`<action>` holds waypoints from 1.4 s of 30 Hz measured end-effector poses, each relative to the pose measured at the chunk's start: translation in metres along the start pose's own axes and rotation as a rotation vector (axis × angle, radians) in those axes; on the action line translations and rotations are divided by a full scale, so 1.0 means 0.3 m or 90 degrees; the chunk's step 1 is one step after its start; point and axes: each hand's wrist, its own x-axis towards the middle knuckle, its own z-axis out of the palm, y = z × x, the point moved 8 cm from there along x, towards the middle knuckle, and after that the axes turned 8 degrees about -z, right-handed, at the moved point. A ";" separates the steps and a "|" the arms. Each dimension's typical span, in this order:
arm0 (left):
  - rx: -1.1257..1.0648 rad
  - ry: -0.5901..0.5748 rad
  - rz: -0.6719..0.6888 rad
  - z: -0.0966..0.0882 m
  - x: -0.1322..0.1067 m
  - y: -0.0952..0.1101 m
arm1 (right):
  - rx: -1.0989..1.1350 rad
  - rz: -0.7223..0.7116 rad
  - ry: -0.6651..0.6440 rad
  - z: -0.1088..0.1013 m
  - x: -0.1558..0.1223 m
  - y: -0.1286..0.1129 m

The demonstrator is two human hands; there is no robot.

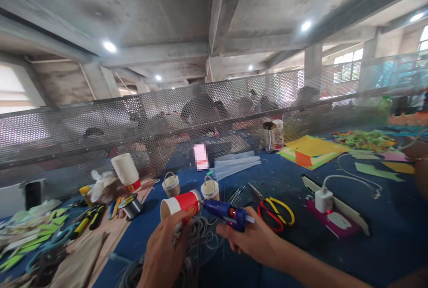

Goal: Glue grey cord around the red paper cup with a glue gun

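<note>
My left hand grips a red and white paper cup lying on its side in the air, its open mouth facing left. In my right hand is a blue hot glue gun, with a glue stick poking out of its back end. The gun's nozzle meets the cup near its base; whether it touches is hard to tell. Grey cord lies in loose coils beneath both hands. Behind the cup stand two small pale buckets, a left one and a right one, each with a looped handle.
Scissors with red and yellow handles lie right of the glue gun. Farther right is a power strip with a plugged-in charger. A cup stack and a wire spool stand left. Coloured paper lies before the mesh partition.
</note>
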 end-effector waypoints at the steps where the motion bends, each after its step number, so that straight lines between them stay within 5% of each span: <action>1: 0.001 -0.001 0.012 0.002 -0.001 0.003 | -0.010 -0.009 -0.009 0.001 0.003 -0.002; 8: -0.011 0.025 0.116 0.003 -0.019 0.020 | -0.057 -0.091 -0.078 0.011 0.021 -0.042; 19: 0.026 -0.008 0.260 0.016 -0.038 0.058 | -0.016 -0.100 -0.109 0.003 0.023 -0.043; 42: 0.007 -0.009 0.360 0.017 -0.059 0.101 | 0.011 -0.101 -0.105 -0.007 0.037 -0.056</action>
